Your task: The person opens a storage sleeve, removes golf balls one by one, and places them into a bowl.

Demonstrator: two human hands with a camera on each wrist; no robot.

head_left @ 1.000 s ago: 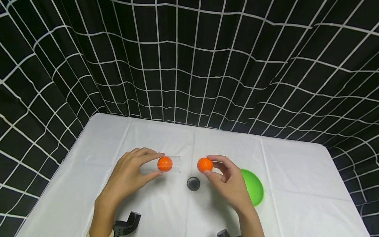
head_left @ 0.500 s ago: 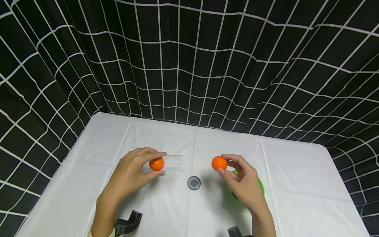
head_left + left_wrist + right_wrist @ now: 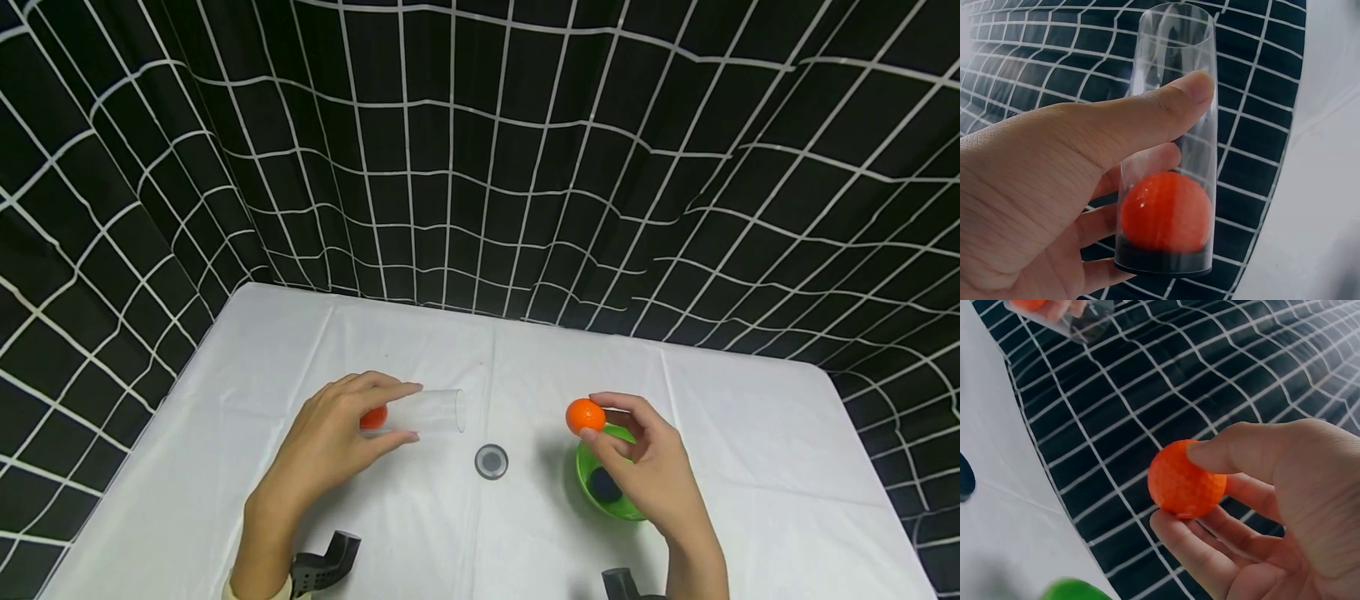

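Note:
My left hand (image 3: 335,431) grips a clear plastic tube (image 3: 1200,147) between thumb and fingers. It lies roughly level in the head view, its open end toward the right. Inside, an orange ball (image 3: 1166,212) sits against the black bottom (image 3: 1163,259), partly hidden by the fingers in the head view. With thumb and fingertips, my right hand (image 3: 651,457) pinches a second orange ball (image 3: 1186,479), whose surface looks faintly dimpled. That hand is above a green bowl (image 3: 584,483) and hides part of it. A dark ball (image 3: 604,485) lies in the bowl.
A small round grey cap (image 3: 491,462) lies on the white tablecloth (image 3: 420,533) between the hands. Black curtain with a white grid (image 3: 480,167) stands behind and along the sides of the table.
The ball in the tube has slid left to the tube's bottom. My right hand has moved right with its ball, from beside the cap to above the bowl. The left hand has barely moved.

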